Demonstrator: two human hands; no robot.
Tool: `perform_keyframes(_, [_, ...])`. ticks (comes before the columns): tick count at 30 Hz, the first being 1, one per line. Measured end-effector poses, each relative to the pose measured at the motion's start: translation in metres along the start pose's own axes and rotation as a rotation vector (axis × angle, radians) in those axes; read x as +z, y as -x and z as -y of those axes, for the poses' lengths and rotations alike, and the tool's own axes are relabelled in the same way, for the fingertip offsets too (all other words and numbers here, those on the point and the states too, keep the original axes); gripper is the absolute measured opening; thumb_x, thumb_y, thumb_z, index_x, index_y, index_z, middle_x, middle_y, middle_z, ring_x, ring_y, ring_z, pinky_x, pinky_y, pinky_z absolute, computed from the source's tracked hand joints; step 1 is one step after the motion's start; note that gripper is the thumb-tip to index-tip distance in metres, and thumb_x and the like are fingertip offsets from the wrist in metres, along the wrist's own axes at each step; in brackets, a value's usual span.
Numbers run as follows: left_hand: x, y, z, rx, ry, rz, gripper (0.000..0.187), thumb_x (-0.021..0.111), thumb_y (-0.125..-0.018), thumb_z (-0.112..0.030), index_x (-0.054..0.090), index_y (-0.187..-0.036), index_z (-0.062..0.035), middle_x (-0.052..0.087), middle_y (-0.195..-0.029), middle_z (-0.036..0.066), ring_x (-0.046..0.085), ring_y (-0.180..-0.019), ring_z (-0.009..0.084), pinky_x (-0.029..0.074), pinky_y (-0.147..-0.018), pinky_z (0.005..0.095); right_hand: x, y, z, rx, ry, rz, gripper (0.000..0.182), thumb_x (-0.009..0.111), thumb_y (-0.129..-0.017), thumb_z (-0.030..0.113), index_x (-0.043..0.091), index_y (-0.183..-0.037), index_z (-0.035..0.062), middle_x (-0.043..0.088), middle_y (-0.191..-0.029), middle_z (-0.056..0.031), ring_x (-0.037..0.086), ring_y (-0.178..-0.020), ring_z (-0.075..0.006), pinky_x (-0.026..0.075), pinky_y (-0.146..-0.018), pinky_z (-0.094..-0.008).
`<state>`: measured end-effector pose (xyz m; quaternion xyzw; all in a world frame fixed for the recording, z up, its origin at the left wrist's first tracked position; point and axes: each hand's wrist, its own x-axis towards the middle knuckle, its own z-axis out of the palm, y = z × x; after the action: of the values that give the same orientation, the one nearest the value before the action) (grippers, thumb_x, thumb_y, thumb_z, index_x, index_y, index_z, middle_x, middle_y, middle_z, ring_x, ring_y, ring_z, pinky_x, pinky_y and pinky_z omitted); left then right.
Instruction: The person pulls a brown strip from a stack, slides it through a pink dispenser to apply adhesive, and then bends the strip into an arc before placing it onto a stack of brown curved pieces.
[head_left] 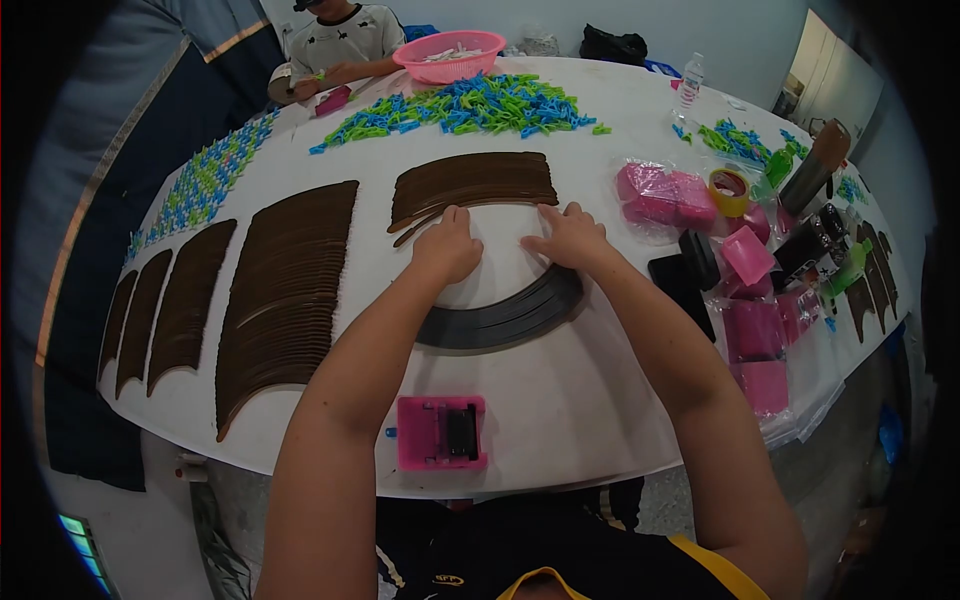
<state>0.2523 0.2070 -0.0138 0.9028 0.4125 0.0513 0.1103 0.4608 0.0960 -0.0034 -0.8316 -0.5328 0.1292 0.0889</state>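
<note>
At the lower centre of the frame, note a pink box [408,433] with a black fitting [461,433], set close to the near edge of the white table [600,440], probably for easy reach. Just beyond, see dark grey curved strips [500,322] nested in one arc, likely to keep matching bends together.

Farther up, around the centre, find both hands at the near edge of a brown strip stack [475,185]: left hand [448,245] with fingers curled in beside the loose lower strips, too hidden to tell a pinch from a light touch; right hand [575,240] with thumb and fingers spread wide, fingertips by the right end, apparently to steady or even up that side.

Toward the left, find four brown sheaves [290,290] laid side by side with gaps, perhaps to keep batches distinct. At the right, see wrapped pink packs [755,330] and a yellow tape roll [735,208], seemingly kept aside for elbow room.

At the top centre, notice green and blue clips [500,105] heaped near a pink basket [450,68], probably within reach of a person [345,45] at the upper left
</note>
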Motion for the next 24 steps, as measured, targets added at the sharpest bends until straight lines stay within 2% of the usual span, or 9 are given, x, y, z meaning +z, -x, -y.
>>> perform_keyframes(16, [0.001, 0.016, 0.008, 0.014, 0.011, -0.048, 0.054, 0.062, -0.097, -0.033, 0.049, -0.136, 0.0014, 0.052, -0.142, 0.021, 0.064, -0.119, 0.0426, 0.054, -0.098, 0.0531, -0.004, -0.005, 0.001, 0.044, -0.030, 0.047, 0.093, 0.072, -0.081, 0.068, 0.046, -0.160, 0.0276, 0.051, -0.151, -0.0195, 0.050, -0.141, -0.0397, 0.037, -0.113, -0.0582])
perform_keyframes(24, [-0.010, 0.045, 0.021, -0.109, -0.037, -0.008, 0.057, 0.063, -0.100, -0.041, 0.050, -0.137, 0.0010, 0.051, -0.141, 0.024, 0.064, -0.119, 0.0436, 0.055, -0.099, 0.0544, -0.007, -0.004, 0.001, 0.045, -0.034, 0.061, 0.092, 0.072, -0.082, 0.066, 0.045, -0.160, 0.0275, 0.049, -0.152, -0.0193, 0.050, -0.141, -0.0392, 0.037, -0.112, -0.0577])
